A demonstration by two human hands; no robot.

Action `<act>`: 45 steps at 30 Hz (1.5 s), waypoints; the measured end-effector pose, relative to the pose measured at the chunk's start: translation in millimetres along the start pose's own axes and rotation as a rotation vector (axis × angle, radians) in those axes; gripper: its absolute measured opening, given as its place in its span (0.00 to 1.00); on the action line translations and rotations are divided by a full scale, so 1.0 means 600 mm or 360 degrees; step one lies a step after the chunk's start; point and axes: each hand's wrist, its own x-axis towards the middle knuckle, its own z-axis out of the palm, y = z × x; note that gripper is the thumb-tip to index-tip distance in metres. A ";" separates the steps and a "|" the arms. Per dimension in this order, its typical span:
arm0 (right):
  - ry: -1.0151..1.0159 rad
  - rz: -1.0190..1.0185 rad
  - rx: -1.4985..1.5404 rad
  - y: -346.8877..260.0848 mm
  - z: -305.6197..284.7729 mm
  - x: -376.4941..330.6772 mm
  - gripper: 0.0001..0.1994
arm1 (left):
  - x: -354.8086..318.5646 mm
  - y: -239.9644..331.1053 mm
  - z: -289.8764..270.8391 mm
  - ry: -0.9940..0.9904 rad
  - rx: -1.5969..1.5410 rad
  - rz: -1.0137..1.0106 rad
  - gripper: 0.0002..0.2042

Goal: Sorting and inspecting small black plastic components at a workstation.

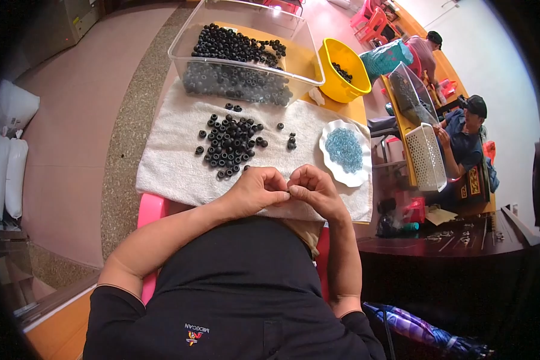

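Observation:
My left hand (259,189) and my right hand (314,191) meet fingertip to fingertip over the near edge of a white towel (174,150). Between the fingertips sits a small dark piece (288,192), pinched from both sides; it is too small to tell more. A heap of small black rings (229,146) lies on the towel just beyond my left hand. Two stacked black rings (291,143) stand apart to its right. A white scalloped plate (332,168) of small blue beads (344,149) rests right of them, beyond my right hand.
A clear plastic tub (246,51) with many black rings stands at the far edge of the towel. A yellow bowl (342,72) holds a few more to its right. Two people sit at another table at right, by a white basket (427,157). White sacks (6,150) lie at left.

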 end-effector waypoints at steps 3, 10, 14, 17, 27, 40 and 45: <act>0.0065 0.0016 -0.0085 -0.006 0.009 -0.004 0.08 | 0.000 -0.002 -0.001 -0.0006 0.0059 0.0016 0.05; 0.0232 -0.0064 -0.0479 -0.001 0.018 -0.012 0.07 | -0.001 0.002 0.003 0.0090 -0.0055 0.0012 0.04; 0.0425 -0.0207 -0.0748 -0.010 0.034 -0.014 0.05 | -0.001 0.004 0.002 0.0105 -0.0080 0.0005 0.04; 0.0595 -0.0400 -0.0930 0.003 0.045 -0.017 0.04 | -0.001 0.012 0.003 0.0110 -0.0071 0.0003 0.04; 0.0618 -0.1001 -0.1405 0.010 0.063 -0.031 0.20 | -0.002 0.011 0.002 0.0184 -0.0223 -0.0036 0.05; 0.0621 -0.1278 -0.1545 0.017 0.067 -0.020 0.22 | -0.002 0.016 -0.005 0.0078 -0.0154 -0.0032 0.08; 0.0567 -0.1248 -0.1514 0.019 0.071 -0.021 0.18 | 0.001 0.012 -0.007 0.0041 -0.0194 -0.0058 0.08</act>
